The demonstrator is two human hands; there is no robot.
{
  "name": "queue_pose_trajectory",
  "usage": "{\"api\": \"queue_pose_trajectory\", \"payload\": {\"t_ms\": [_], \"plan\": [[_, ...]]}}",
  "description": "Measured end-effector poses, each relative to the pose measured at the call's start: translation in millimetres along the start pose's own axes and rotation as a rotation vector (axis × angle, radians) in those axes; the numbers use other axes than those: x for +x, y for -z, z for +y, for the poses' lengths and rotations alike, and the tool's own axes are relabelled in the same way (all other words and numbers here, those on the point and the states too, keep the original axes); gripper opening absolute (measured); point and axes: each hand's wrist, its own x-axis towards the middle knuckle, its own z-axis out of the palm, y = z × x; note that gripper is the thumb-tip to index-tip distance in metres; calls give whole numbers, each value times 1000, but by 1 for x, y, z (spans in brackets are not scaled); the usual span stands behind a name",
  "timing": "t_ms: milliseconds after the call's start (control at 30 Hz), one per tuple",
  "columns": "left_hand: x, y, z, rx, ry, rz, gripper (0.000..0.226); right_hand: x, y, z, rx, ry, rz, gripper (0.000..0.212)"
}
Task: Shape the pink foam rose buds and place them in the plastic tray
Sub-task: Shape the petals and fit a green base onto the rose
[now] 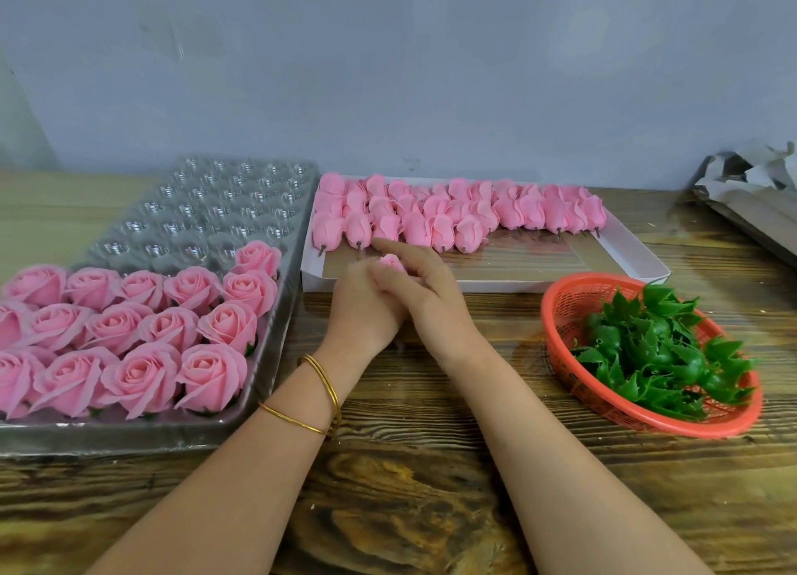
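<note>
Pinching a pink foam bud [391,262] between them, our left hand [366,305] and right hand [425,292] meet, fingers curled round it, right forefinger straight; the plastic tray [202,212] sits just left.

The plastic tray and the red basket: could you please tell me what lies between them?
In the head view, the left hand and right hand meet there at one pink bud, over bare wooden table.
</note>
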Motion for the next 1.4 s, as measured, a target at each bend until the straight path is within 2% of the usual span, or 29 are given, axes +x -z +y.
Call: {"api": "queue_pose_trajectory", "payload": {"t_ms": [67, 133, 167, 233, 267, 433, 533, 600, 700, 767, 833, 933, 1000, 1133, 1333, 1400], "plan": [[-4, 3, 8, -19, -20, 0, 21, 1, 3, -4, 113, -11, 118, 27], [-6, 3, 12, -13, -68, -16, 8, 3, 6, -4, 169, 15, 228, 22], [-7, 3, 12, -3, -96, -18, 11, 4, 7, -4, 162, 40, 269, 19], [-7, 4, 11, 67, -138, -18, 34, 5, 7, -3, 113, 90, 311, 17], [-7, 4, 11, 124, -147, -27, 38, 6, 6, -3, 72, 118, 317, 19], [-6, -1, 13, 261, -180, -13, 28, 5, -4, 7, -175, 291, 246, 39], [-6, -2, 9, 271, -205, -4, 21, 6, -4, 12, -228, 317, 204, 41], [-5, -4, 5, 262, -190, -8, 23, 6, -3, 13, -219, 294, 176, 38], [-7, -7, 5, 197, -135, 3, 38, 4, -3, 16, -191, 253, 117, 24], [-7, -7, 6, 130, -90, -5, 40, 5, -3, 16, -184, 236, 79, 25], [-8, -5, 1, 155, -62, -25, 26, 5, -2, 15, -183, 220, 49, 26], [-9, -2, -1, 186, -73, -43, 27, 5, -1, 15, -188, 177, 6, 24], [-6, -3, 3, 226, -97, -60, 10, 4, 1, 15, -195, 158, -9, 24], [-4, -3, 4, 304, -145, -46, 15, 3, 3, 12, -219, 118, -40, 28], [-3, -12, -2, 215, -170, -41, 23, 3, 12, 10, -293, 47, -185, 48], [-2, -12, -4, 252, -178, -31, 22, 3, 13, 9, -293, 41, -201, 51]]}}
